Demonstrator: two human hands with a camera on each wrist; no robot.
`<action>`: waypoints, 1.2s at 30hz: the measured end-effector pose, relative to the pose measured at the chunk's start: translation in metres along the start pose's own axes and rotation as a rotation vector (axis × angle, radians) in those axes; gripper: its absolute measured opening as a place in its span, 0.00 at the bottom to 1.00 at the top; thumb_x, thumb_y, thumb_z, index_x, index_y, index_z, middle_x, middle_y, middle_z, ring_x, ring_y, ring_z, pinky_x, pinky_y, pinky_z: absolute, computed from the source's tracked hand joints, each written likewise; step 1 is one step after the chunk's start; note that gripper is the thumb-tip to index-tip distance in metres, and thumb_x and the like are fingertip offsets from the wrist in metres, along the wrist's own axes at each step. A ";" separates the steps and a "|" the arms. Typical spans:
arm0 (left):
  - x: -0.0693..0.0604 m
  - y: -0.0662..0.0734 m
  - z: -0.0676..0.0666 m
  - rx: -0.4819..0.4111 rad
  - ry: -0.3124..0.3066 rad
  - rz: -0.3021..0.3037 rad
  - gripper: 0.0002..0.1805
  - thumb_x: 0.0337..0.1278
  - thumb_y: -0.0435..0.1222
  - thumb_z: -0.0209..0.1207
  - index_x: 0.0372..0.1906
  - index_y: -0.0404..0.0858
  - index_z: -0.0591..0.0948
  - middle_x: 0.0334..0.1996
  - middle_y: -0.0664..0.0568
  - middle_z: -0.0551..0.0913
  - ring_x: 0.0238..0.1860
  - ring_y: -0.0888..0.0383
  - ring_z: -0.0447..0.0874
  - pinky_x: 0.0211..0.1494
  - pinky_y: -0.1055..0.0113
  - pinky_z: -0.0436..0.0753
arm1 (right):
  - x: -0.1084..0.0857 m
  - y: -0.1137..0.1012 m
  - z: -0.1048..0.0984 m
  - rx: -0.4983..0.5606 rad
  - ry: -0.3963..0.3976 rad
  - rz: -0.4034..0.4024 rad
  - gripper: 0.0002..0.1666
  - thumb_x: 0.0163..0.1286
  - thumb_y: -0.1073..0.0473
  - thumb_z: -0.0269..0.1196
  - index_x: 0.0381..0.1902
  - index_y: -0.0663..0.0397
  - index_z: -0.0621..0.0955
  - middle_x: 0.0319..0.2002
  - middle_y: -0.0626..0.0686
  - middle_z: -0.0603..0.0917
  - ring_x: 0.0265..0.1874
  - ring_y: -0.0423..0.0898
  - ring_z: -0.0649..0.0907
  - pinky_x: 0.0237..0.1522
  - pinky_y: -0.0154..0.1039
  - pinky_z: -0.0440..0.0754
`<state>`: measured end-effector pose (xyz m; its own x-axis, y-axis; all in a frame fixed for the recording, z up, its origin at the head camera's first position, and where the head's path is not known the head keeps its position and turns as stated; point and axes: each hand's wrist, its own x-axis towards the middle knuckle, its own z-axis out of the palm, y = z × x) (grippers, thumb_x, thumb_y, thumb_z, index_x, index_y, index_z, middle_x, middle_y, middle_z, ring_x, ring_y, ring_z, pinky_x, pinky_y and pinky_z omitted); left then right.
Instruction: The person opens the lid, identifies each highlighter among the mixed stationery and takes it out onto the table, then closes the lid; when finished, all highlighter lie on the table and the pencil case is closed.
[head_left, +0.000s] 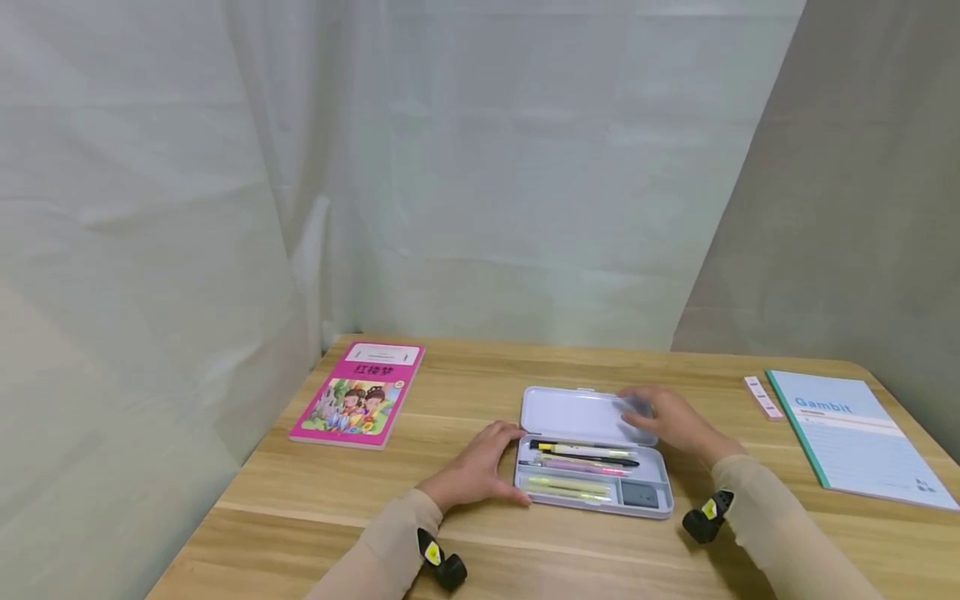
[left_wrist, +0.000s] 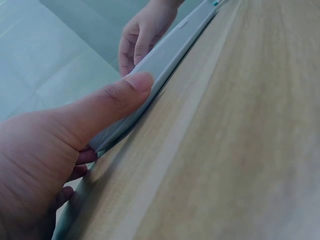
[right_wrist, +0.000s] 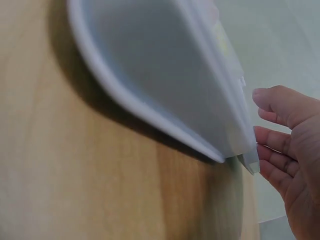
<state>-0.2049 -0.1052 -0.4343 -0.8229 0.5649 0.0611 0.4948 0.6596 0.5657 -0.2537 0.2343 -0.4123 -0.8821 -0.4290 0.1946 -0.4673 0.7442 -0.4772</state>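
Observation:
An uncovered pencil case (head_left: pixel 651 512) lies on the table, its pale lid (head_left: pixel 570 414) tipped back behind the tray. Inside are several pens (head_left: pixel 585 454), yellow sticks (head_left: pixel 567 489) in the front compartment and a dark grey block (head_left: pixel 640 495) at front right. My left hand (head_left: pixel 476 471) spans the case's left end, thumb at the front corner and fingers at the back. In the left wrist view that thumb rests along the case (left_wrist: pixel 172 52). My right hand (head_left: pixel 671 417) is at the lid's right end; the right wrist view shows its fingers (right_wrist: pixel 275 162) by the lid's edge, thumb apart.
A pink picture-covered book (head_left: pixel 358 396) lies at the table's left. At the right are a light blue notebook (head_left: pixel 858 437) and, beside it, a small pink-and-white strip (head_left: pixel 762 397). Pale curtains (head_left: pixel 525 183) hang behind and beside the wooden table (head_left: pixel 300 508).

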 end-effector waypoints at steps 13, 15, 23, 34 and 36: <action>-0.004 0.004 -0.003 0.121 0.002 0.004 0.54 0.31 0.63 0.72 0.67 0.40 0.68 0.63 0.51 0.72 0.64 0.54 0.69 0.72 0.56 0.69 | -0.003 -0.006 0.004 -0.016 0.013 -0.019 0.23 0.65 0.56 0.64 0.56 0.61 0.79 0.55 0.62 0.81 0.57 0.62 0.78 0.61 0.60 0.74; -0.004 0.005 -0.003 0.148 0.003 0.009 0.55 0.32 0.64 0.71 0.67 0.40 0.67 0.62 0.51 0.72 0.64 0.54 0.69 0.72 0.56 0.69 | -0.003 -0.007 0.003 -0.024 0.019 -0.019 0.23 0.65 0.56 0.64 0.56 0.61 0.79 0.55 0.62 0.81 0.57 0.62 0.78 0.61 0.60 0.74; -0.004 0.007 -0.006 0.207 0.033 0.046 0.59 0.30 0.64 0.71 0.70 0.42 0.63 0.63 0.49 0.72 0.64 0.53 0.70 0.71 0.56 0.70 | -0.002 -0.010 0.001 -0.062 0.047 -0.039 0.22 0.64 0.57 0.64 0.54 0.61 0.80 0.54 0.63 0.82 0.56 0.62 0.79 0.60 0.60 0.75; 0.001 0.011 -0.010 0.347 0.101 0.162 0.60 0.25 0.67 0.71 0.70 0.46 0.64 0.70 0.45 0.63 0.71 0.48 0.60 0.76 0.50 0.61 | -0.006 -0.015 -0.006 -0.097 0.078 -0.061 0.22 0.64 0.56 0.64 0.54 0.61 0.79 0.54 0.64 0.81 0.55 0.63 0.77 0.58 0.63 0.74; 0.003 0.011 -0.011 0.385 0.102 0.175 0.60 0.26 0.68 0.69 0.70 0.46 0.65 0.72 0.46 0.61 0.73 0.48 0.58 0.77 0.50 0.59 | -0.006 -0.017 -0.007 -0.099 0.078 -0.058 0.23 0.64 0.55 0.64 0.55 0.61 0.79 0.56 0.65 0.79 0.57 0.64 0.76 0.59 0.64 0.73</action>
<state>-0.2050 -0.1011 -0.4189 -0.7310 0.6457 0.2208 0.6817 0.7056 0.1932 -0.2409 0.2284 -0.3992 -0.8536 -0.4343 0.2877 -0.5178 0.7681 -0.3768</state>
